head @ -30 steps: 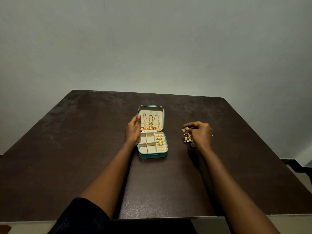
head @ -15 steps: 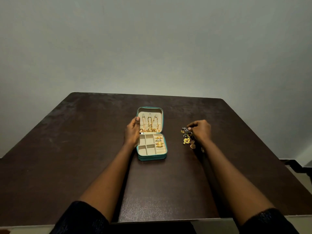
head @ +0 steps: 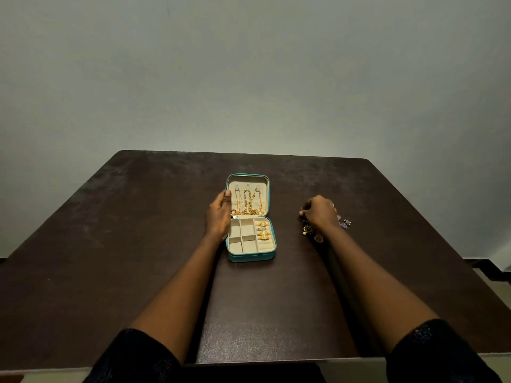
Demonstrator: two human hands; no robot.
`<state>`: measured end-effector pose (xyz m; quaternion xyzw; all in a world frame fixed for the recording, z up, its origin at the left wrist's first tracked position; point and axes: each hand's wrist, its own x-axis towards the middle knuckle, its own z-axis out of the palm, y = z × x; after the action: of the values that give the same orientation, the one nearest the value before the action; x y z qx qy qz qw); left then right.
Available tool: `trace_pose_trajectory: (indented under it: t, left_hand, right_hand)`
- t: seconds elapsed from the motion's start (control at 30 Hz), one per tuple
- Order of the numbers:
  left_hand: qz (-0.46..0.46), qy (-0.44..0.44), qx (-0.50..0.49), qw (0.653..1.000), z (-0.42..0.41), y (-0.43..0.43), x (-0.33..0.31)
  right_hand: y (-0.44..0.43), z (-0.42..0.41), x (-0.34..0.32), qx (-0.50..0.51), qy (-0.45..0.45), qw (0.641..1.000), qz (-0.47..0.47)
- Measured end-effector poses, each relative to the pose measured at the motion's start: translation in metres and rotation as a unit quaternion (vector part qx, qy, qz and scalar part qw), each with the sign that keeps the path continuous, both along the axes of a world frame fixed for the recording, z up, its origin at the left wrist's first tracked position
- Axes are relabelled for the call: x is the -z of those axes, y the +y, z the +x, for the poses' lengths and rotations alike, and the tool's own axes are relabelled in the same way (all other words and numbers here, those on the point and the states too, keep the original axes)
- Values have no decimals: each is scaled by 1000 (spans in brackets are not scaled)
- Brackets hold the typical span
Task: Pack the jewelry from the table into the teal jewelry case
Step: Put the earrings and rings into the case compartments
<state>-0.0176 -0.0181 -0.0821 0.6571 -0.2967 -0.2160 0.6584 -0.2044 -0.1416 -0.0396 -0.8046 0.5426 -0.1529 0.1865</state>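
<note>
- The teal jewelry case lay open in the middle of the table. Its lid lay flat on the far side with gold chains hung in it. Gold rings sat in the right row of the tray, and the small boxes beside them looked bare
- The loose jewelry lay in a little heap on the table, to the right of the case and apart from it. A dark piece lay on the other side of the wrist
- To do this step well, I think the fingertips should take just one small piece, lift it clear so nothing else gets dragged, and let go only once it is over a bare box
- The right hand was over the heap, knuckles up, fingers bent down. I could not tell if it had a piece
- The left hand lay along the case's left side, thumb on the lid's edge, holding the case steady. Its other fingers were hidden
</note>
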Motion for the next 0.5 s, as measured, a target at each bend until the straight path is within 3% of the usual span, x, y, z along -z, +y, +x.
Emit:
trace_pose_trajectory:
  t: [0.07, 0.3, 0.5]
  left_hand:
    - [3, -6, 0, 1000, 0, -1, 0]
    - [6, -9, 1, 1000, -1, 1, -2]
    - [2, -12, 0, 1000, -1, 2, -3]
  right_hand:
    - [0, 0, 0, 1, -18, 1000, 2]
    - [10, -6, -12, -49, -239, 966, 83]
    - [28, -7, -22, -91, -448, 845, 276]
